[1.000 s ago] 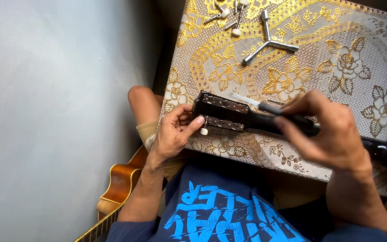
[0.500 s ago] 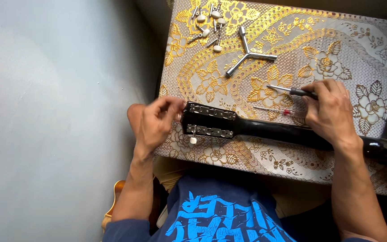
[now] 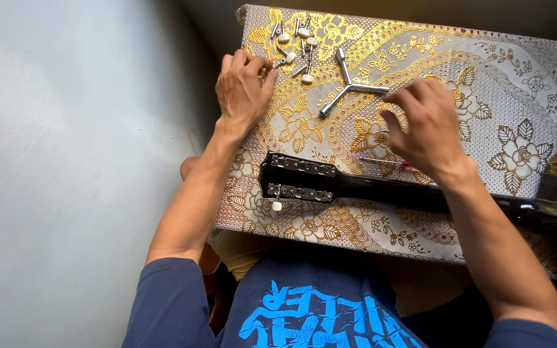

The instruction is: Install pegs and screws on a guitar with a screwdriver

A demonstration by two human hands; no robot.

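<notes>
Gold floral tablecloth (image 3: 536, 84), three-armed metal wrench (image 3: 351, 87), perhaps a screwdriver (image 3: 381, 161).

- 1 view only, from a camera worn on the person's head, facing steeply down.
- It sits close above the gold-patterned tablecloth (image 3: 485, 71), with both forearms entering from the bottom edge.
- A pale wall (image 3: 66, 161) fills the picture's left.

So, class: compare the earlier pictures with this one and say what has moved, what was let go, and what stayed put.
The left hand let go of the guitar headstock and reached up the table to the loose tuning pegs. The right hand released the neck; the screwdriver it held earlier is not visibly in its fingers, and a thin tool lies beneath it. The headstock, three-armed wrench and patterned cloth stayed put.
</notes>
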